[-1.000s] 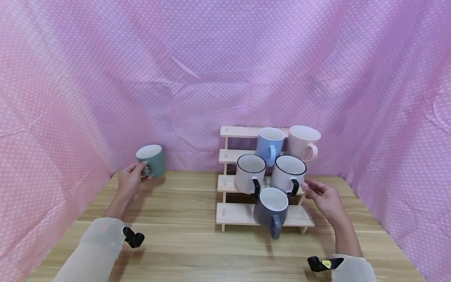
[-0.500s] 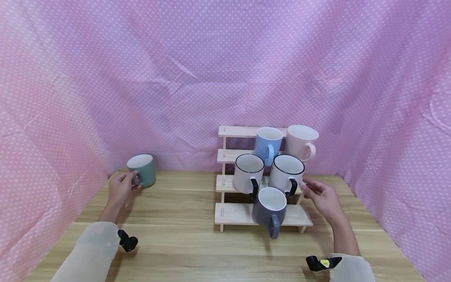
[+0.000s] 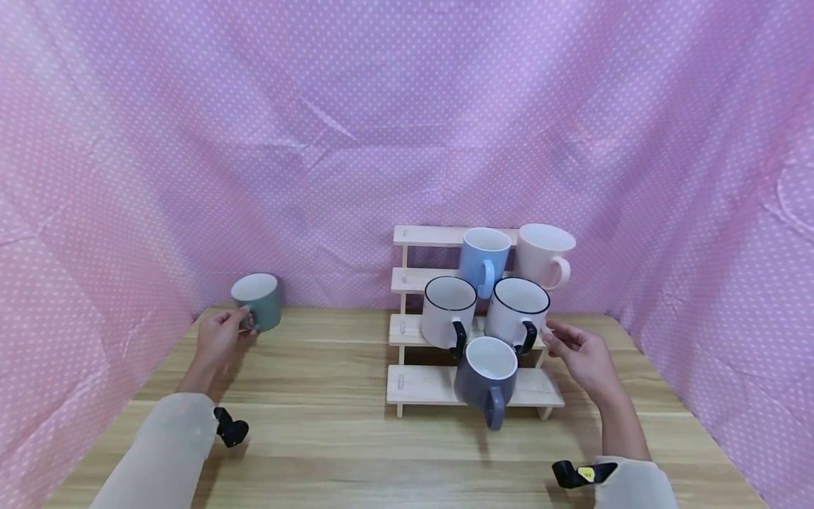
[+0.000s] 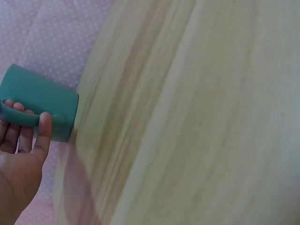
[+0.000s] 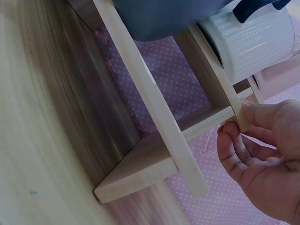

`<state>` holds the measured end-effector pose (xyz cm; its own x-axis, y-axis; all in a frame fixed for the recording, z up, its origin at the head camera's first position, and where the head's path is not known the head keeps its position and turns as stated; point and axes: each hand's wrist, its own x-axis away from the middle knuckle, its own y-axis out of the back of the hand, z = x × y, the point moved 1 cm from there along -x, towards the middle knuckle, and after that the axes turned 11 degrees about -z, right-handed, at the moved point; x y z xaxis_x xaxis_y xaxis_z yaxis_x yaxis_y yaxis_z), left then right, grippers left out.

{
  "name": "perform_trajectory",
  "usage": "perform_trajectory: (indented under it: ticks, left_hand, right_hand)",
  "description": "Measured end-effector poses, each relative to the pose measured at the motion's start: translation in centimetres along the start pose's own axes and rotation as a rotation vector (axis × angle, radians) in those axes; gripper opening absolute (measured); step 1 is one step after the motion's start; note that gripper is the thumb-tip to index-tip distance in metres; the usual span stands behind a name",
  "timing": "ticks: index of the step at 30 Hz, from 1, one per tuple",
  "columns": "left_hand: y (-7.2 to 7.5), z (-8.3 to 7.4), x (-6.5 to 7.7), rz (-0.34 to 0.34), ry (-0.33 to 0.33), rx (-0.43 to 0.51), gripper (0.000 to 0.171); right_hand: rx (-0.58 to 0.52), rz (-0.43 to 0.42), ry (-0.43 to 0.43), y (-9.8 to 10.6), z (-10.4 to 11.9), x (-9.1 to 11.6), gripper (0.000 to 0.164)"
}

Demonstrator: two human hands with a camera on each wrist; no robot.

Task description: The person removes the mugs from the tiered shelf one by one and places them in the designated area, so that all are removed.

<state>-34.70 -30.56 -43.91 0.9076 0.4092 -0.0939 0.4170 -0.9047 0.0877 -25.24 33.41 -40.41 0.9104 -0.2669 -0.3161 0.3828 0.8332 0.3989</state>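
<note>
Green mug (image 3: pixel 263 309), blue mug (image 3: pixel 473 265) and grey mug (image 3: pixel 478 382), white inside; pink mug (image 3: pixel 535 263); white mugs (image 3: pixel 444 322), black-rimmed and black-handled. Cloth (image 3: pixel 356 170), pink to lilac with white dots; table (image 3: pixel 318 403), light brown, streaked.

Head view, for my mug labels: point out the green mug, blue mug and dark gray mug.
Green mug (image 3: pixel 263 308), head view, on its wall.
Blue mug (image 3: pixel 474 264), head view, on its wall.
Dark gray mug (image 3: pixel 476 387), head view, on its wall.

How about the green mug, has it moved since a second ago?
Yes, in the head view the green mug has shifted left, farther from the wooden rack, and sits lower against it.
</note>
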Motion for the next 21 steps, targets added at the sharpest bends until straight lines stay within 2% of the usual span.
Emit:
perform_trajectory:
  ticks: [7,11,16,19,21]
  left_hand:
    - [0.01,-0.06,-0.40,-0.018,-0.001,0.066,0.031]
    - [0.00,-0.11,-0.30,-0.007,-0.001,0.049,0.032]
    - [-0.04,-0.22,-0.12,-0.024,0.014,0.076,0.033]
    - [0.14,-0.41,0.15,-0.050,0.077,0.131,0.041]
    - [0.31,-0.73,0.40,-0.075,0.144,0.168,0.046]
  right_hand:
    - [0.004,0.002,-0.001,0.08,0.00,-0.08,0.045]
    - [0.003,0.000,0.001,0.14,-0.03,-0.12,0.045]
    - [-0.002,-0.005,0.002,0.15,-0.17,-0.10,0.045]
    - [-0.004,-0.007,0.003,0.07,-0.16,-0.04,0.045]
    - [-0.006,-0.008,0.005,0.01,-0.12,0.02,0.045]
